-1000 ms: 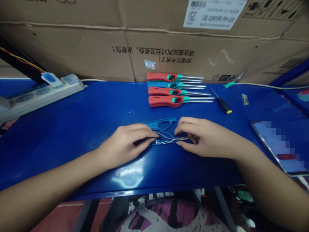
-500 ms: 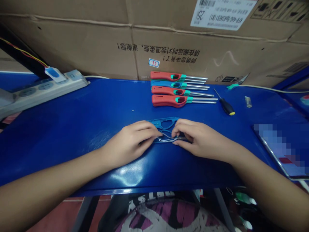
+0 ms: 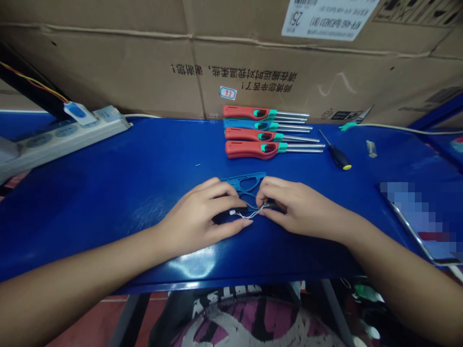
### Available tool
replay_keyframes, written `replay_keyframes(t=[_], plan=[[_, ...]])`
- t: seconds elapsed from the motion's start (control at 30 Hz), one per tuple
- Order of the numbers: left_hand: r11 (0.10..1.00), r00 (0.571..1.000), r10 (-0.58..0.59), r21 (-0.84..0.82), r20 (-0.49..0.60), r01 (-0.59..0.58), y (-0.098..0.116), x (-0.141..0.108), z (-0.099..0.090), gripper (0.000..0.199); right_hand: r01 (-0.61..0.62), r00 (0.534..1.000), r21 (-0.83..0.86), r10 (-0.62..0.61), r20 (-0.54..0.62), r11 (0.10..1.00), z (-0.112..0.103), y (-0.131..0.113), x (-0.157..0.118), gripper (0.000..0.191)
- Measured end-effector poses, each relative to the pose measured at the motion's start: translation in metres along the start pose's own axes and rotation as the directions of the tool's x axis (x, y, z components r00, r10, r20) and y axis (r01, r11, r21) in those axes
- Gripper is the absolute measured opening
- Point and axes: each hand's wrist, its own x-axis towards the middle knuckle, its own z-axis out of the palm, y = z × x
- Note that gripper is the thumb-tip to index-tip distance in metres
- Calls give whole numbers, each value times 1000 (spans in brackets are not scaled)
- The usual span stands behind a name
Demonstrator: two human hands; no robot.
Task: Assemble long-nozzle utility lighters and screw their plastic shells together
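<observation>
In front of me a blue lighter shell half (image 3: 249,184), with a loop-shaped opening, lies on the table just beyond my fingertips. My left hand (image 3: 202,212) has its thumb and forefinger apart around thin white wires (image 3: 249,216). A small white end piece (image 3: 232,212) shows between those fingers. My right hand (image 3: 292,205) is closed, pinching the white wires at their right end beside a dark rod. Behind my fingers another blue shell part (image 3: 249,196) is partly hidden.
Several red and blue lighters (image 3: 251,149) lie stacked at the back, by a cardboard box (image 3: 137,72). A black screwdriver (image 3: 339,156) and a small clear piece (image 3: 371,149) are to their right. A power strip (image 3: 65,132) stands left, a phone (image 3: 415,226) right.
My left thumb and forefinger have spread apart, and the white end piece has come into view between them. My right hand keeps its pinch in nearly the same place.
</observation>
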Motion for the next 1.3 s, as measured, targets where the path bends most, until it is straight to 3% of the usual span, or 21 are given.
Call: replay_keyframes(t=[0.57, 0.77, 1.13, 1.3], plan=[[999, 998, -45, -2, -36, 44, -7, -2, 4, 25, 4, 1000, 23, -5, 8, 1000, -5, -1, -2, 17], [998, 997, -61, -8, -37, 61, -8, -2, 5, 26, 13, 1000, 38, -13, -5, 999, -5, -1, -2, 12], [982, 991, -135, -133, -14, 132, -8, 0, 3, 22, 72, 997, 55, -71, -11, 996, -3, 4, 0, 10], [977, 991, -135, -165, 3, 134, -8, 1, 2, 24, 35, 999, 52, -34, -7, 998, -7, 1, -1, 15]])
